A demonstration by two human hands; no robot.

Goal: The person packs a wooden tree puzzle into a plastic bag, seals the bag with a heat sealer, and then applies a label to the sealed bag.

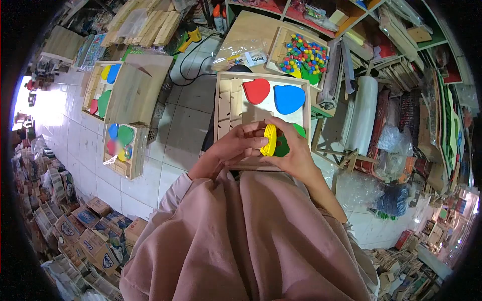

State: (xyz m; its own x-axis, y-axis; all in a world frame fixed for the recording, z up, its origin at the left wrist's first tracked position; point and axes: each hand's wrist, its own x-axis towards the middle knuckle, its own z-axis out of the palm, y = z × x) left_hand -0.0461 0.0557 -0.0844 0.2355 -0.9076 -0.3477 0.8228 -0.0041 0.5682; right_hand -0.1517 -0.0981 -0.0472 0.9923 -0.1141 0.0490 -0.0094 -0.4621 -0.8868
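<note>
Between my two hands is a small stack of yellow flat pieces [269,140], held on edge above a wooden tray [219,105]. From the left, my left hand [235,145] grips the stack with thumb and fingers. My right hand [294,150] closes on its other side, fingers over the top and thumb below. Inside the tray lie red leaf-shaped pieces [256,91] and blue pieces [289,99]. Green pieces [282,145] are partly covered by my right hand. Wooden strips with dark pegs [230,103] fill the tray's left side.
A box of colourful beads [304,55] stands on the bench behind. To the left are similar trays [123,168] with coloured pieces and a yellow-black power tool [191,36] with a cable. A plastic-wrapped roll [362,115] stands at right; cardboard boxes [98,248] pile up lower left.
</note>
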